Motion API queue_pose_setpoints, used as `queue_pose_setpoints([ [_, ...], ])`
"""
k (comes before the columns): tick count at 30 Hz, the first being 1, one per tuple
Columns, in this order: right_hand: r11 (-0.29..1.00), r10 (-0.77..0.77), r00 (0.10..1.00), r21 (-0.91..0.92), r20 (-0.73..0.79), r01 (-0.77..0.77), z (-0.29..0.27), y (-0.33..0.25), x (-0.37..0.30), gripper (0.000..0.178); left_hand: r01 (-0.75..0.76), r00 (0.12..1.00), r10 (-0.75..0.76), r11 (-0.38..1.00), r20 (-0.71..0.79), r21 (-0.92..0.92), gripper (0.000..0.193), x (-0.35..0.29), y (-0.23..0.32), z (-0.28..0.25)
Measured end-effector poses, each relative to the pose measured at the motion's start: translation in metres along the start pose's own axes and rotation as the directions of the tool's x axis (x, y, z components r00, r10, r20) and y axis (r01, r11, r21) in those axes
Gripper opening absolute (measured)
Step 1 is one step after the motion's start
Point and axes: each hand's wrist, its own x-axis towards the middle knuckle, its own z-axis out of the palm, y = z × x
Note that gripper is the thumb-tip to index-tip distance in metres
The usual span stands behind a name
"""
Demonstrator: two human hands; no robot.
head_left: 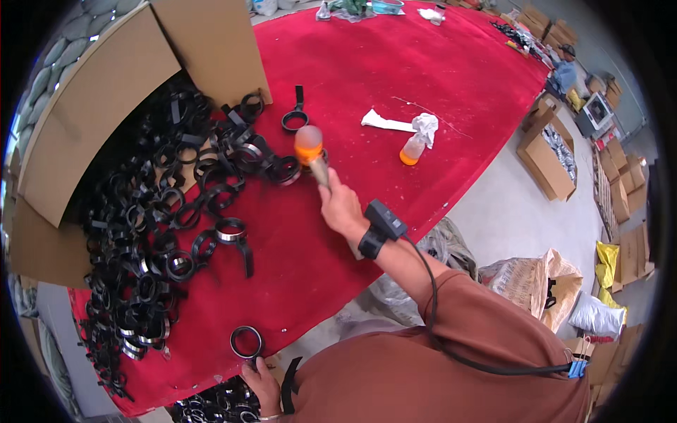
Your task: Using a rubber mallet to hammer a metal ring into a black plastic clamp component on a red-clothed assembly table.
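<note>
My right hand [343,210] grips the handle of a mallet [309,146] with an orange band and a rounded, pale head, raised over the red-covered table. At the table's near edge, my left hand [263,386] holds a black ring with a short handle [247,342] by its handle end. To the left spreads a big heap of similar black rings [144,211], some with silver bands. One loose black ring [295,120] lies just beyond the mallet head. Another ring with a silver band [230,230] rests at the heap's right side.
An open cardboard box [211,53] lies on its side behind the heap. A crumpled white cloth [424,128] and a clear bottle with an orange end [410,152] lie on the red cover [331,63]. More rings [218,405] sit below the edge. A sack [536,282] stands right.
</note>
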Motion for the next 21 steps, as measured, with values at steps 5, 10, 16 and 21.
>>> queue_pose_setpoints([
  [5, 0.989, -0.116, 0.975, 0.116, 0.191, 0.095, 0.040, -0.047, -0.051, 0.048, -0.113, 0.994, 0.112, 0.980, 0.015, 0.164, 0.028, -0.002, 0.018, -0.003],
  [10, 0.965, -0.241, 0.914, 0.180, 0.327, 0.190, 0.059, -0.084, -0.083, 0.046, 0.045, 0.997, -0.042, 0.998, 0.060, -0.053, 0.025, -0.001, 0.009, -0.010],
  [16, 0.844, -0.496, 0.863, 0.285, 0.090, 0.455, 0.029, -0.068, -0.090, 0.041, 0.244, 0.964, -0.170, 0.868, 0.202, -0.432, 0.024, -0.012, 0.004, -0.021],
  [21, 0.925, -0.276, 0.909, 0.344, 0.311, 0.163, -0.037, -0.059, -0.126, 0.038, 0.246, 0.966, -0.160, 0.811, 0.203, -0.530, 0.023, -0.026, -0.027, -0.017],
])
